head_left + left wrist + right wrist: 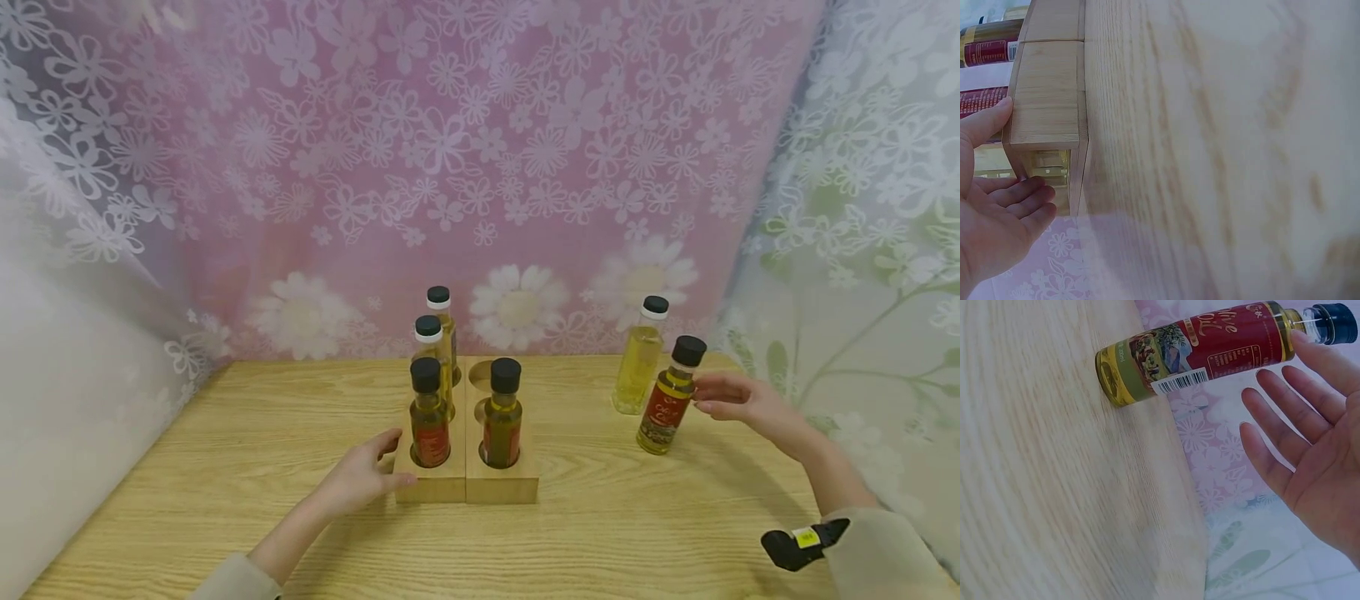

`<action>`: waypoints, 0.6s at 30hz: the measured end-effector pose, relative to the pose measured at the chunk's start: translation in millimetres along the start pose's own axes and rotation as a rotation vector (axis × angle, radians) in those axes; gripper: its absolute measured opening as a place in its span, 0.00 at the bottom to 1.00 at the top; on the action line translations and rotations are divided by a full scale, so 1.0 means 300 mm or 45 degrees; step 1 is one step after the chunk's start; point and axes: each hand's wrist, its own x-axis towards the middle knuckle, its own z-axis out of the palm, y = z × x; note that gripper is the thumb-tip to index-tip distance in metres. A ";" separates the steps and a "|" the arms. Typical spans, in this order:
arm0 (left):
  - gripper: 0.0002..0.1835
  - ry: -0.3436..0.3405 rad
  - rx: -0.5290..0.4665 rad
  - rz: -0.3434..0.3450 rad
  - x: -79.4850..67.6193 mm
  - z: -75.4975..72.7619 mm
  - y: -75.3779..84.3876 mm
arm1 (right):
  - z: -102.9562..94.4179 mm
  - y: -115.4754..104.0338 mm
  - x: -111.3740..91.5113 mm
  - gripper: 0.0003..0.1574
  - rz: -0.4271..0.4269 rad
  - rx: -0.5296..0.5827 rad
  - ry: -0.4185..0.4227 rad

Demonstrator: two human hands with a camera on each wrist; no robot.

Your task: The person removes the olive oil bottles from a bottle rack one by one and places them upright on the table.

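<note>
My left hand [360,475] rests at the front left corner of the left wooden bottle rack [431,490]. In the left wrist view its thumb touches the rack's edge and its relaxed fingers lie along the side. My right hand [757,410] is beside a red-labelled olive oil bottle [665,412] standing on the table. Its fingers are spread and loose, with the thumb overlapping the bottle's neck in the right wrist view. A clear bottle of pale oil [639,367] with a dark cap stands just behind that one.
The left rack holds a black-capped bottle [430,425] and two paler ones behind it. A second black-capped bottle [501,429] stands in the front hole of the right rack [501,490]; two holes show behind it. A floral curtain [480,167] hangs behind the wooden table [600,533].
</note>
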 end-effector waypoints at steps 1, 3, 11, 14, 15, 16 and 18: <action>0.45 0.000 0.001 0.002 0.000 -0.001 -0.001 | -0.002 -0.005 -0.007 0.31 -0.002 -0.004 -0.008; 0.45 -0.001 -0.001 0.002 0.000 -0.003 -0.001 | -0.002 -0.016 -0.017 0.29 -0.014 -0.011 -0.017; 0.45 -0.014 -0.017 -0.024 -0.002 -0.004 0.003 | 0.009 -0.077 -0.049 0.26 -0.041 -0.031 -0.025; 0.45 -0.014 -0.009 -0.018 -0.005 -0.005 0.005 | 0.025 -0.109 -0.046 0.27 -0.024 -0.086 -0.014; 0.45 -0.014 -0.007 -0.016 -0.005 -0.004 0.006 | 0.031 -0.118 -0.044 0.27 -0.019 -0.107 -0.012; 0.45 -0.015 -0.004 -0.012 -0.005 -0.004 0.006 | 0.038 -0.128 -0.041 0.27 -0.018 -0.120 -0.010; 0.45 -0.014 -0.005 -0.012 -0.006 -0.003 0.007 | 0.053 -0.143 -0.032 0.26 -0.033 -0.124 -0.017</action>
